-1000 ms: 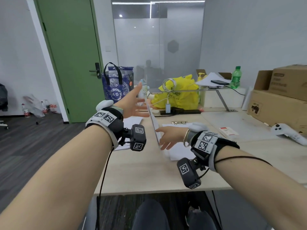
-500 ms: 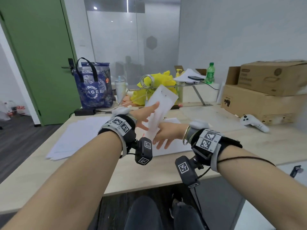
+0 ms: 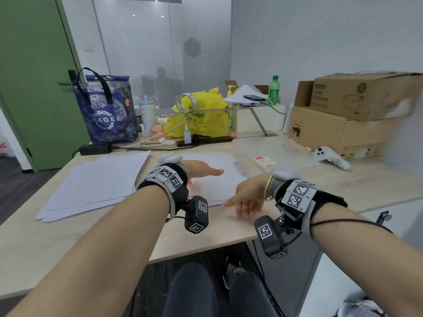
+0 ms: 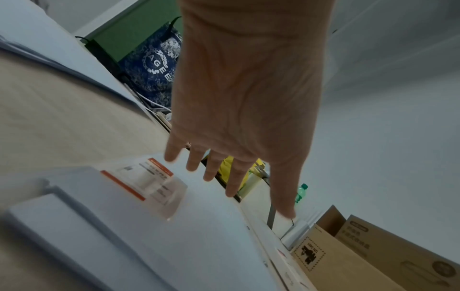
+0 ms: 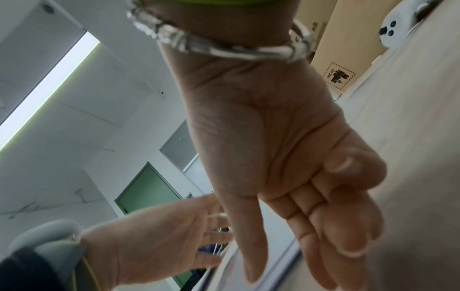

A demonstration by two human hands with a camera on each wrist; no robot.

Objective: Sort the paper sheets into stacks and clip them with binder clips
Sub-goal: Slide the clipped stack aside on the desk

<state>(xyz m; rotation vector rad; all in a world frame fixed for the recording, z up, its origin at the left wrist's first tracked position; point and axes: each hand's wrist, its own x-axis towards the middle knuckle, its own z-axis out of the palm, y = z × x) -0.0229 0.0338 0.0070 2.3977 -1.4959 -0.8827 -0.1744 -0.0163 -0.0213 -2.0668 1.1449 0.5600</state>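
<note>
Sheets point(image 3: 215, 177): flat on the bench point(image 3: 96, 234), long axis running away from the person toward the far clutter.
Left pile point(image 3: 96, 181): fanned, lying beside them to the left.
Left hand point(image 3: 201, 171): above the sheets, fingers straight and spread, holding nothing.
Right hand point(image 3: 248, 197): at the sheets' near right corner, fingers loose, empty.
Card point(image 4: 147, 178): orange-edged, on the sheets under the left hand.

Both forearms stretched forward, each wrist strapped with a black band. Left hand point(image 3: 201, 171) held flat with straight, slightly spread fingers point(image 4: 234, 183), gripping nothing. Right hand point(image 3: 246, 197) turned palm inward, fingers point(image 5: 321, 226) loosely extended and close together, likewise empty.
</note>
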